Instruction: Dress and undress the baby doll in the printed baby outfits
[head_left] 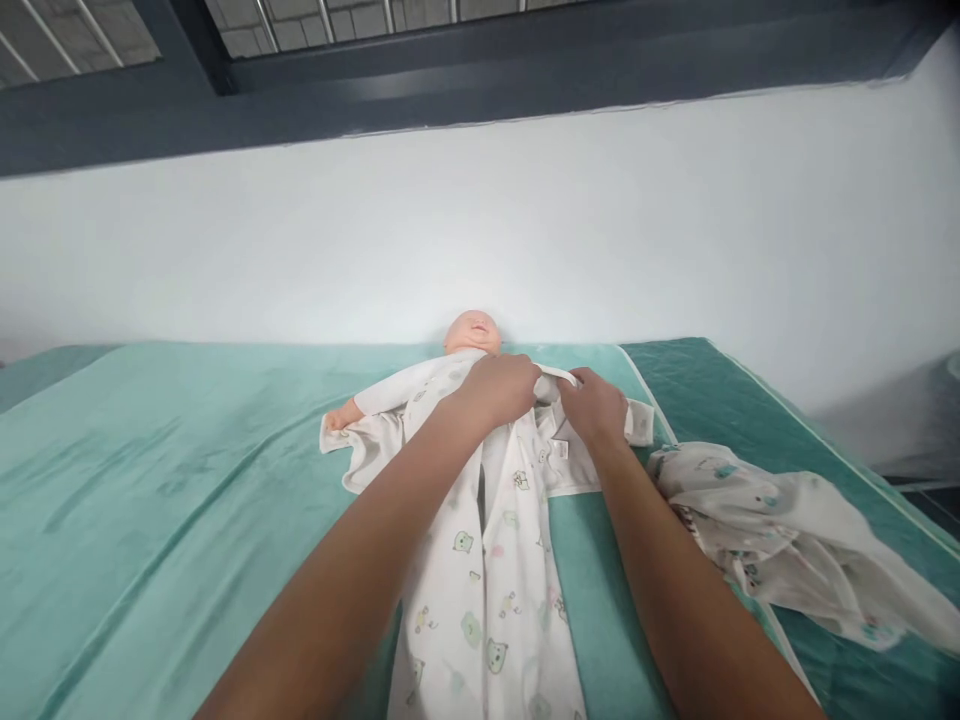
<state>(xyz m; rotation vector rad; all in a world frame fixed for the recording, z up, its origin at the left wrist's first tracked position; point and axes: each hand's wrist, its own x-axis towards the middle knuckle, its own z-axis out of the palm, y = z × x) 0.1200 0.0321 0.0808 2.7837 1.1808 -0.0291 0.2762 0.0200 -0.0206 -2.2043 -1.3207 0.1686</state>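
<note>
A baby doll (473,331) lies on its back with its head toward the wall, dressed in white printed baby clothes. Long white trousers (480,600) with green animal prints stretch from its body toward me. My left hand (504,387) is closed on the white sleeve edge near the doll's chest. Just to the right, my right hand (595,405) pinches the other end of the same white sleeve (556,373). An open white jacket (574,470) is spread beneath the doll, a small tag showing. The doll's hand (343,414) at the left sticks out of its sleeve; its other hand is hidden.
A crumpled white printed cloth (780,530) lies on the right side of the green bed cover (187,480). Behind the bed stands a white wall (300,240), with a dark window frame (480,80) above it.
</note>
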